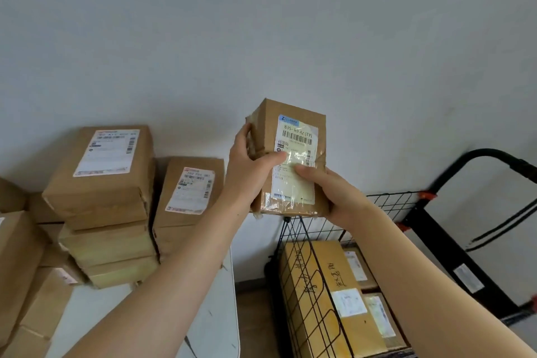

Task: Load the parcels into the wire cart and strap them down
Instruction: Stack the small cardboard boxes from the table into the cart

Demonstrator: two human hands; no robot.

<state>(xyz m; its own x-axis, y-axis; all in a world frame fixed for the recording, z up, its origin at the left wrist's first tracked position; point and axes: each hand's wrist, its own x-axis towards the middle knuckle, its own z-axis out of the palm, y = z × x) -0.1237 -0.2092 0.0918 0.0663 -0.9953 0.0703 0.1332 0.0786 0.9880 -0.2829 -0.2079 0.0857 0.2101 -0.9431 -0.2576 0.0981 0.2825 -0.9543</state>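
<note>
The shipping label (296, 142) on the small parcel (290, 112) reads "835- R9 42 [TY]" above a barcode, under a blue strip with the letter "Z". The label (190, 190) on the leaning parcel (174, 222) begins "102"; the rest is blurred. The yellow box (325, 253) in the wire cart (389, 203) bears handwritten Chinese characters, illegible here. The label (107, 151) on the stack's top parcel (96, 197) cannot be read.

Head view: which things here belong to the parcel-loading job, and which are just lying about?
Job: taped parcel, gripped by left hand and right hand; wire cart with loaded parcels inside; stacked parcels waiting on the white table; black cords beside the cart, possibly the straps.
Lying about: nothing loose; the table and grey wall are only backdrop.
</note>
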